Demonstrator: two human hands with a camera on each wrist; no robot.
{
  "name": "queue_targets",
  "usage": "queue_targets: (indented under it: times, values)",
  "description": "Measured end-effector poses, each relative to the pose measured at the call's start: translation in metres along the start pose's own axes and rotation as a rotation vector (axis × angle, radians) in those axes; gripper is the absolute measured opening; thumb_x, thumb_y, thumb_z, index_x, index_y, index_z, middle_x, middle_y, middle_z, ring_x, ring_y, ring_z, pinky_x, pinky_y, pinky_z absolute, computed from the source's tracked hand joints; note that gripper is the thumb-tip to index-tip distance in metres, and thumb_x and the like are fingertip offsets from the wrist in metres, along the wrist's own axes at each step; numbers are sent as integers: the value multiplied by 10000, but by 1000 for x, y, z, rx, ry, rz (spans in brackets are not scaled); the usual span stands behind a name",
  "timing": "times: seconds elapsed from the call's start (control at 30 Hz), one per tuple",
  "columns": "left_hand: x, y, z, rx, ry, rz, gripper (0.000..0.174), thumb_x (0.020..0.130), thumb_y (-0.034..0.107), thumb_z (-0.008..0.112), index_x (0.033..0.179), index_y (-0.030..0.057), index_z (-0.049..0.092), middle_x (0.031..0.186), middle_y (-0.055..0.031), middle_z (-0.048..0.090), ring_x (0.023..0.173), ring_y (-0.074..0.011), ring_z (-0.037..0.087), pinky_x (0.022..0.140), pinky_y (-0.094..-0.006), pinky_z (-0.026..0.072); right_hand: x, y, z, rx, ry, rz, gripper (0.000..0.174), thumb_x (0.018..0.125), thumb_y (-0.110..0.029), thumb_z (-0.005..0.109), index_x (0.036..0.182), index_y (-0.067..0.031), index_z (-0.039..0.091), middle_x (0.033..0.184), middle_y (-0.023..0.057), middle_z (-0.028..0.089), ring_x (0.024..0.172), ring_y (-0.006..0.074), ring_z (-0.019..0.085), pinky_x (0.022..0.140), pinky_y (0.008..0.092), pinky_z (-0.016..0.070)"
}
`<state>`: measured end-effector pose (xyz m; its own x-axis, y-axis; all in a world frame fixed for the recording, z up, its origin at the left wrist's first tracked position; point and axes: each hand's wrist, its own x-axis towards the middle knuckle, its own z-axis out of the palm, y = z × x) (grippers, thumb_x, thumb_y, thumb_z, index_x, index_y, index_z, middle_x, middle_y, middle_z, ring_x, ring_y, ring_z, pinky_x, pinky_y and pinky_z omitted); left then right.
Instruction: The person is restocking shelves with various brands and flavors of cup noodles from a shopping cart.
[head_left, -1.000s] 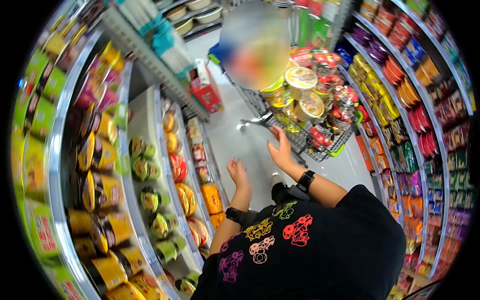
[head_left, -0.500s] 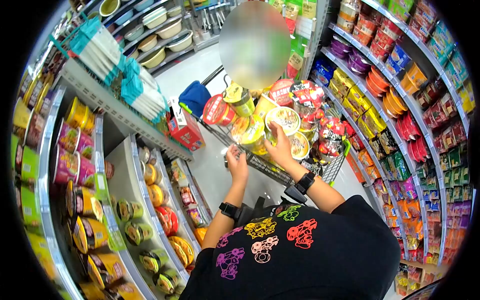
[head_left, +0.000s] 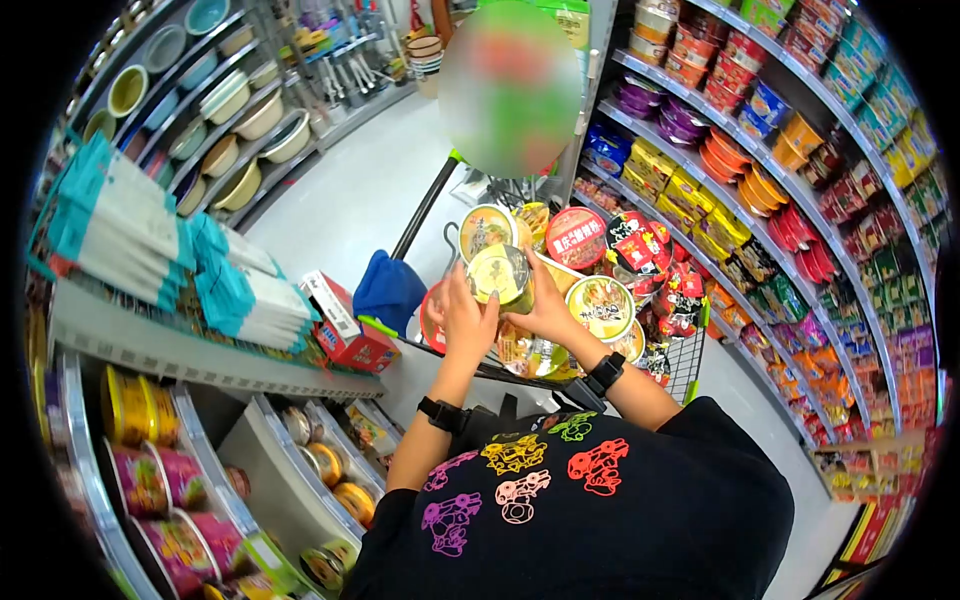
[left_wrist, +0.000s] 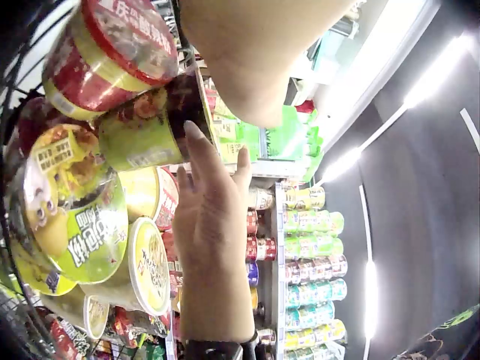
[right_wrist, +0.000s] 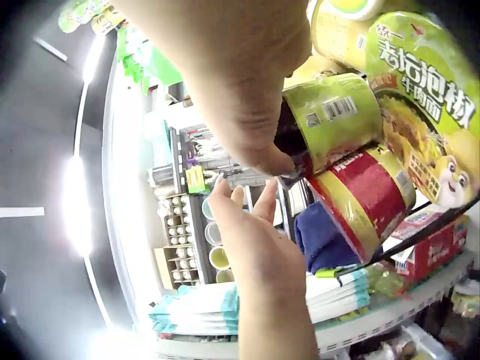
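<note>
In the head view, a noodle cup (head_left: 500,278) with a yellow-green body and a dark rim sits on a heap of instant noodle tubs, between my two hands. My left hand (head_left: 468,318) is at its left side, thumb overlapping its face. At the other side is my right hand (head_left: 548,305), fingers spread. In the left wrist view the same noodle cup (left_wrist: 146,135) lies tilted, and the right hand (left_wrist: 214,217) has straight fingers right at its dark rim. The right wrist view shows the left hand (right_wrist: 262,251) with loosely spread fingers.
A black wire shopping cart (head_left: 683,375) carries the noodle tubs, with a blue cloth bag (head_left: 388,290) at its left. A red box (head_left: 345,325) stands beside it. Noodle shelves (head_left: 690,130) run along the right, others (head_left: 240,420) along the left. Basins (head_left: 240,110) stack at the back.
Both hands have come forward from near the body to the cart, closing in on either side of the noodle cup. The view has swung so the cart sits nearer and more central.
</note>
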<state>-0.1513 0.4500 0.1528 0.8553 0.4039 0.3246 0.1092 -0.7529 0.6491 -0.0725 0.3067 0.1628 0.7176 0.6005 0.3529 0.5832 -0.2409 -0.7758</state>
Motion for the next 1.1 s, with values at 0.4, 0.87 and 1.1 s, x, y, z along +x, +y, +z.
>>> queue_targets:
  times: [0.4, 0.87, 1.1]
  values:
    - [40, 17, 1, -191, -193, 201, 668, 846, 234, 515, 1402, 81, 178, 1340, -219, 356, 1211, -344, 395, 986, -548, 195, 15, 24, 5, 34, 99, 37, 699, 580, -176, 778, 1215, -106, 493, 1166, 146, 501, 1088, 306, 488, 939, 360, 388]
    - [-47, 134, -40, -375, -72, 412, 613, 858, 464, 348, 1295, 43, 429, 1356, -146, 410, 1303, -304, 313, 1064, -464, 74, -63, -34, -116, 1634, -132, 769, 472, 895, -424, 486, 1242, -104, 463, 1183, 76, 561, 1061, 230, 560, 898, 426, 447]
    - [-132, 186, -30, -567, 67, 213, 691, 840, 576, 371, 1194, -4, 496, 1256, -192, 483, 1253, -351, 363, 1031, -426, 253, -147, -49, -118, 1770, -589, 1197, 707, 815, -680, 385, 1265, -138, 447, 1213, 24, 532, 1077, 179, 529, 912, 361, 426]
